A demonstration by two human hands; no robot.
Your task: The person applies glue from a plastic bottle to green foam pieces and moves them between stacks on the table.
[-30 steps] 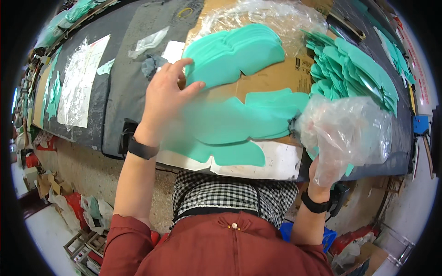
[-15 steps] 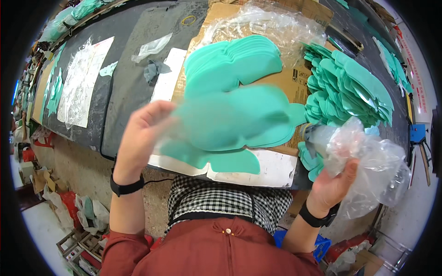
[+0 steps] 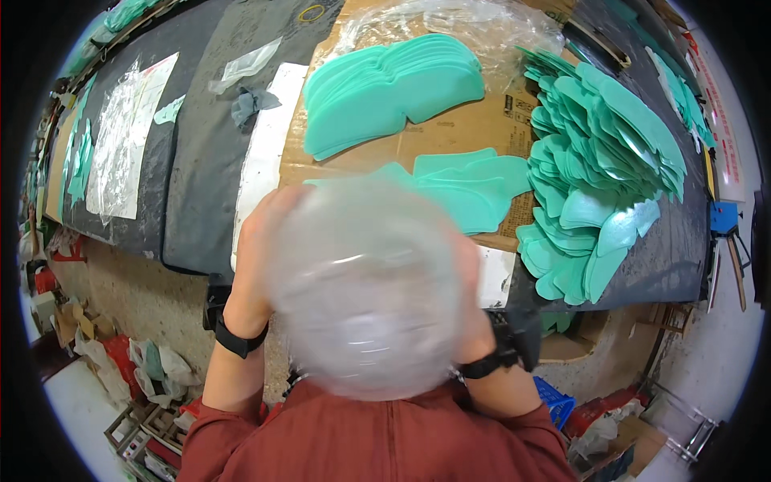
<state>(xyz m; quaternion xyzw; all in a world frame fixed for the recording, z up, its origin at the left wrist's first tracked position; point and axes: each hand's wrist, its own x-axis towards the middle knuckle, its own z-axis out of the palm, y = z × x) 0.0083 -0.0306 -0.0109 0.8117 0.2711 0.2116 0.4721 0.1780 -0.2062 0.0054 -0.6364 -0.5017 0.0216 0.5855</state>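
Note:
A clear plastic bag [image 3: 365, 289], smeared by motion, fills the space in front of my chest. My left hand [image 3: 261, 265] grips its left side and my right hand [image 3: 475, 309] its right side. Most of my fingers are hidden behind the bag or blurred. Just beyond lie several flat green two-lobed sheets [image 3: 474, 193], partly covered by the bag. Whether any sheet is inside the bag, I cannot tell. Farther back, a neat fanned stack of the same green sheets [image 3: 397, 96] rests on brown cardboard [image 3: 353, 173].
A large loose pile of green sheets [image 3: 602, 145] stands at the right. Crumpled clear film [image 3: 450, 28] lies at the back. White board [image 3: 265, 153], a small clear bag [image 3: 249, 63] and a grey scrap [image 3: 250, 104] are on the left. A blue crate [image 3: 554, 402] sits below the table.
The bag has moved from the right to the centre, and my left hand has joined my right on it. The blurred green piece beside my left hand is gone from there.

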